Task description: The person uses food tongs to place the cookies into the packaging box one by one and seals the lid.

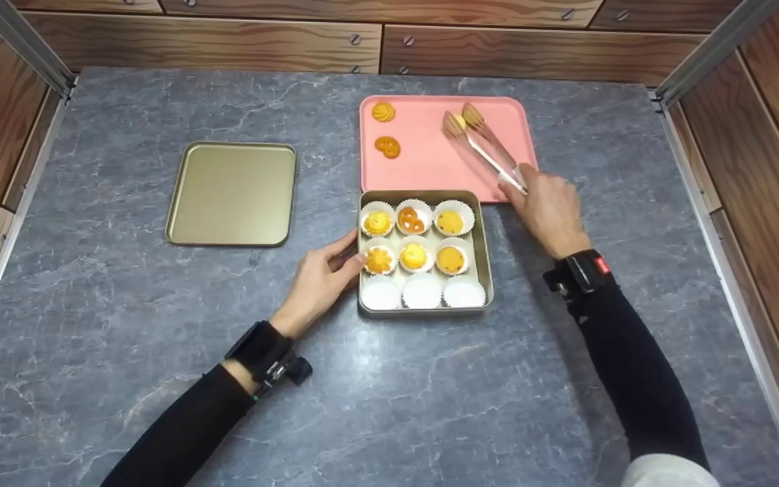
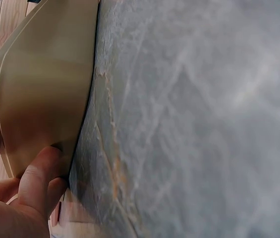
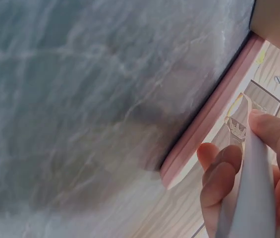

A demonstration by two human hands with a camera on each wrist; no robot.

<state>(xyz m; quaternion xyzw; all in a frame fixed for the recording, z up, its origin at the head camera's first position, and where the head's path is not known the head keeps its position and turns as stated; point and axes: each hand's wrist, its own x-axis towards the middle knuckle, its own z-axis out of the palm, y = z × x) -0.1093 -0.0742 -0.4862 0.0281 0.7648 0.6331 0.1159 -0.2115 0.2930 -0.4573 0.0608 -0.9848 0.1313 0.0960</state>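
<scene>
A square gold tin (image 1: 489, 270) holds paper cups in rows; several contain small yellow or orange pastries, and the front three are white inside. My left hand (image 1: 318, 281) holds the tin's left side, thumb at the rim and fingers against the outer wall (image 2: 45, 94). In my right hand (image 1: 552, 206) is a pair of serving tongs (image 1: 494, 161) with a white handle (image 3: 256, 188). The tongs' heads reach over a pink tray (image 1: 423, 169), one on either side of a small yellow pastry (image 1: 459, 122). Whether they touch it I cannot tell.
Two more pastries, a swirled one (image 1: 383, 111) and a twisted one (image 1: 387, 147), lie at the tray's left. A gold lid (image 1: 232, 195) rests on the grey marbled table (image 1: 126, 325), left of the tin. Wood-patterned drawer fronts (image 1: 227, 44) border the table's back.
</scene>
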